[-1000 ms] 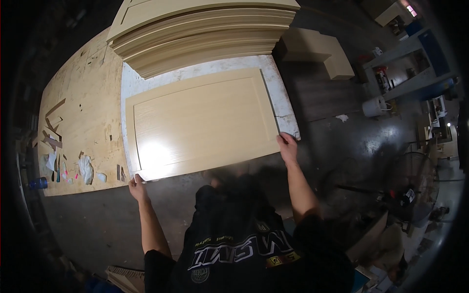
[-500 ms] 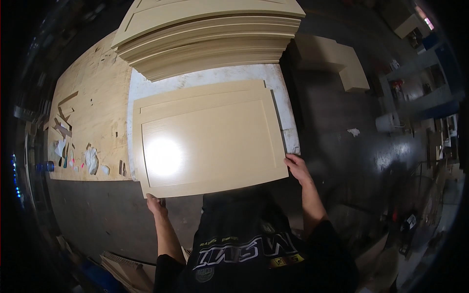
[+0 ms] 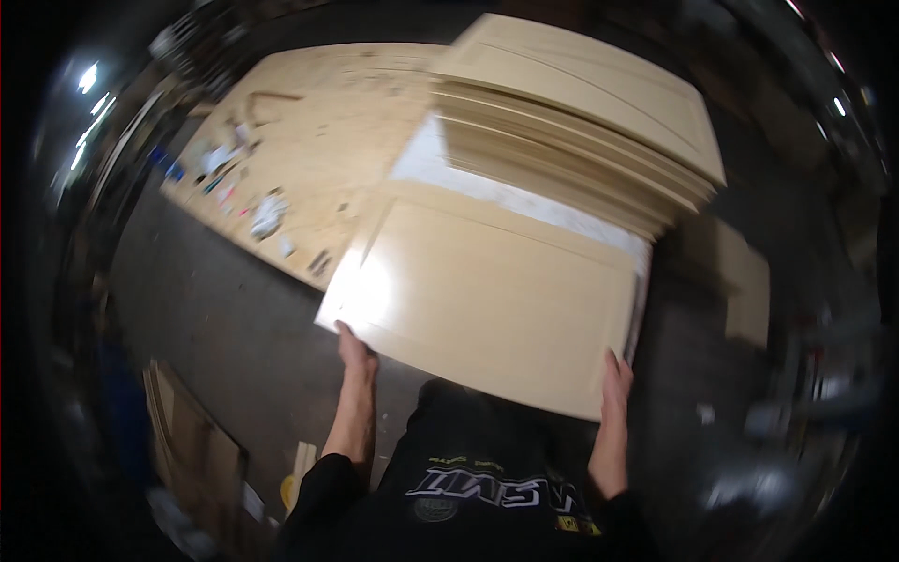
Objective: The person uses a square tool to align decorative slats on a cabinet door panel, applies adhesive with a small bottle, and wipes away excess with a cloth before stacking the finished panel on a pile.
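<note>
A cream cabinet door with a recessed centre panel lies in front of me, its left corner bright with glare. My left hand grips its near left corner, thumb on top. On the right short edge my right hand is closed, thumb showing above the face; the other fingers are hidden beneath. Beyond it rises a stack of similar cabinet doors. Both rest over a white-topped table; whether the held door touches the table is hard to tell.
A plywood sheet adjoins on the left, carrying a crumpled white cloth, wood strips and small tools. Boards lean at the lower left. On the right, a tan box-like piece stands by the dark floor.
My view has swung, so the tables and stack appear rotated clockwise. Both hands keep hold of the cabinet door; the right hand now sits along its right edge, closer to the near corner.
</note>
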### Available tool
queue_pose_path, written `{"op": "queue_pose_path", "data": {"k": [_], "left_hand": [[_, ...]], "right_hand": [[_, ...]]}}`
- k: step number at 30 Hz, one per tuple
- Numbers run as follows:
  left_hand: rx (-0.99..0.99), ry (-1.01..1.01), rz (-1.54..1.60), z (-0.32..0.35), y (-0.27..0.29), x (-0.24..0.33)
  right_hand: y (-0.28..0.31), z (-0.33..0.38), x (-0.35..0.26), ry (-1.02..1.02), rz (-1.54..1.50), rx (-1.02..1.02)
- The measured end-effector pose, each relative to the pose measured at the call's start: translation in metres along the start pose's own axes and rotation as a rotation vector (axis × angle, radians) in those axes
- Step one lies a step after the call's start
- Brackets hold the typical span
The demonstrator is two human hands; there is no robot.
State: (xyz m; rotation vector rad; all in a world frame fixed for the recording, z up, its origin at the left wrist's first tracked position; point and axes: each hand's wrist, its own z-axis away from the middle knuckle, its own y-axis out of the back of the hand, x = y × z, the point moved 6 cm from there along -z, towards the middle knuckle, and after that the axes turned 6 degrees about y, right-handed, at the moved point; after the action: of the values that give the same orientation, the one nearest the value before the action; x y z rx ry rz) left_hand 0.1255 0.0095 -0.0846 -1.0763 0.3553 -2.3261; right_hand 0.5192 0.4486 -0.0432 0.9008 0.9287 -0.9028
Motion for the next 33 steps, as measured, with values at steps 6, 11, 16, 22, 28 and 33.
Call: {"op": "queue_pose_path", "data": {"k": [6, 11, 16, 22, 28, 33], "left_hand": [[-0.326, -0.205, 0.139, 0.051, -0.067, 0.051], [-0.437, -0.179, 0.255, 0.099, -0.133, 0.1], [-0.613, -0.251, 0.247, 0.106, -0.172, 0.142], [-0.805, -0.158, -0.548, 0.056, -0.133, 0.169], [-0.825, -0.179, -0.98, 0.092, -0.166, 0.196], [-0.825, -0.282, -1.024, 0.104, -0.187, 0.189]], "right_hand": [[0.022, 0.008, -0.002, 0.191, -0.233, 0.1], [0.031, -0.003, -0.017, 0.261, -0.292, 0.225], [0.046, 0.005, -0.028, 0.27, -0.379, 0.299], [0.067, 0.017, -0.025, 0.312, -0.442, 0.324], [0.098, 0.015, -0.023, 0.42, -0.424, 0.319], [0.11, 0.008, -0.039, 0.536, -0.343, 0.35]]}}
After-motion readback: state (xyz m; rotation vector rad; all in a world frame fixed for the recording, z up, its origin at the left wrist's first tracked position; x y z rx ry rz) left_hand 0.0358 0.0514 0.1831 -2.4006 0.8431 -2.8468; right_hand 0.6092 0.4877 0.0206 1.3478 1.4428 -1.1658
